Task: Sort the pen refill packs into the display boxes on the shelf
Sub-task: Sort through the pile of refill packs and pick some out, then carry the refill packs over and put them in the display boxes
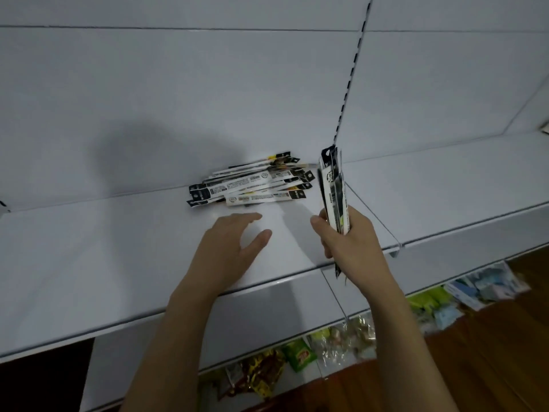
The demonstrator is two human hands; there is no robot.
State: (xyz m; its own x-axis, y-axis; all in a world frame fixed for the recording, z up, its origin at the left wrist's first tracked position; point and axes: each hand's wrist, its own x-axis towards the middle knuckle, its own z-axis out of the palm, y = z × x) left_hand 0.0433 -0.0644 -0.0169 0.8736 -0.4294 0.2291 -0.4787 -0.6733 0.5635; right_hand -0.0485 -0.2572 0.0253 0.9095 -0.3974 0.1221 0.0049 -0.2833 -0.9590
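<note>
Right hand [347, 236] grips upright packs [334, 188] | left hand [234, 242] open, empty, near pile [252, 184] | boxes probably off view | I pick one flat pack, not several.

Below where my right hand held its bundle, I saw a wooden floor [490, 337] running off to the lower right. Snack packets lay scattered along it, under the front edge of the shelving: a gold foil bag [261, 373] down to the left of the grip, a green packet [300, 356] just beside it, and clear bags of wrapped sweets [347, 340] almost straight beneath. Further right sat lime-green packs [424, 300] and pale blue-and-white packets [487, 285]. Above the grip, a slotted metal upright [353, 69] ran up the white back panel [178, 99].
</note>
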